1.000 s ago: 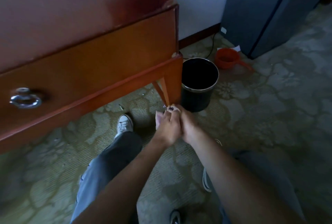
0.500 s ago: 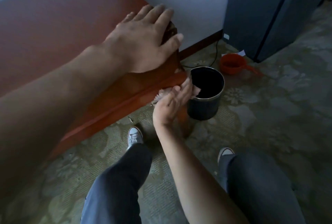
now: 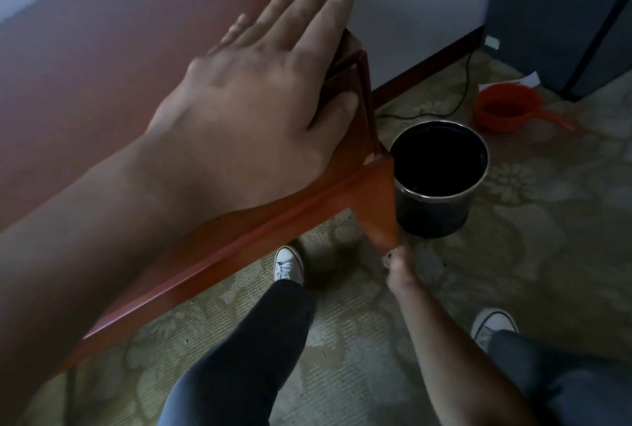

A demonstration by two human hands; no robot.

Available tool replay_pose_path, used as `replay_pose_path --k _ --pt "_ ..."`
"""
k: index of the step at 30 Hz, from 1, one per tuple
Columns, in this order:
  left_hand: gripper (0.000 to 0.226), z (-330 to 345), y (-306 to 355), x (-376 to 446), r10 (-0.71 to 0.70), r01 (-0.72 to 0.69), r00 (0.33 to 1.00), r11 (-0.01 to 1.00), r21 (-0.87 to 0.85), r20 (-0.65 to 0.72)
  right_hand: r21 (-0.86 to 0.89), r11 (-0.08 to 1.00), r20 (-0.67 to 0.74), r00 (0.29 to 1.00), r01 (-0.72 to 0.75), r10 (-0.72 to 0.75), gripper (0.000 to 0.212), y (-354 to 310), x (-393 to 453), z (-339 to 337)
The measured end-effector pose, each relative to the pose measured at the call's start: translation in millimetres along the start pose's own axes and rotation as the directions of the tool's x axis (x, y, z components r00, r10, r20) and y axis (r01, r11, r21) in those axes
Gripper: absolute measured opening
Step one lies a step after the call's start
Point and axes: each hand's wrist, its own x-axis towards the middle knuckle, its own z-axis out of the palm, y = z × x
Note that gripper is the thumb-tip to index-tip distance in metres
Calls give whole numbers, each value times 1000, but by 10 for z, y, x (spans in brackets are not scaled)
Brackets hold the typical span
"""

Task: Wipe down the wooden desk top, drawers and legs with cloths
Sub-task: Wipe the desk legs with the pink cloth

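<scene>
My left hand (image 3: 253, 111) is lying flat on the corner of the wooden surface (image 3: 85, 66), fingers straight. My right hand (image 3: 398, 263) is gripping low on the desk leg (image 3: 378, 210), which is pointing down at the carpet (image 3: 513, 271), beside the black bin (image 3: 439, 179).

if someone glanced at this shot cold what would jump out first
The left hand fills the frame, lying flat with spread fingers on the corner of the wooden desk. Below, the right hand is curled at the bottom of the desk leg; what it holds is hidden. Beside that leg a black bin stands on the patterned carpet, an orange scoop behind it.
</scene>
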Motion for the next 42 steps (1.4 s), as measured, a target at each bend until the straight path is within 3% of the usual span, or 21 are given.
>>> replay_pose_path --k 3,6,9,11,13,15,18,25,32,38,40,42 --pt "79 -42 23 9 -14 14 999 1000 1 36 36 999 76 997 -20 18 32 -435 -583 37" --pt "79 -97 76 8 -32 33 997 999 -8 68 75 988 205 967 137 -150 41 -947 -1345 90" --pt "81 -97 96 -14 -58 60 993 998 -13 104 193 901 432 791 388 -433 46 -1397 -2069 170" --pt "86 -112 120 2 -105 106 988 994 -5 115 232 832 482 683 504 -548 46 -1487 -2215 200" --pt "91 -125 135 -1 -135 135 983 991 10 127 131 867 475 737 481 -481 49 -1449 -2013 171" --pt "90 -123 151 -26 -140 138 983 990 28 119 -86 928 490 826 363 -278 47 -1357 -1624 75" --pt "84 -118 197 -95 -157 155 985 987 34 74 -299 928 498 866 223 -48 35 -1189 -1181 -101" --pt "81 -68 261 -106 -200 200 980 980 3 25 -298 946 415 910 125 11 38 -1174 -1195 4" --pt "82 -87 342 -89 -231 232 973 972 -40 29 -336 934 479 876 117 63 36 -1459 -1467 15" --pt "83 -124 379 -89 -230 234 970 971 -42 82 -234 931 653 754 279 -61 46 -1985 -2253 135" --pt "84 -146 394 -87 -233 241 967 968 -73 108 -153 874 713 664 461 -226 46 -2096 -2506 86" --pt "83 -173 398 -76 -244 259 963 956 -137 115 -76 752 769 518 655 -374 40 -2152 -2663 57"
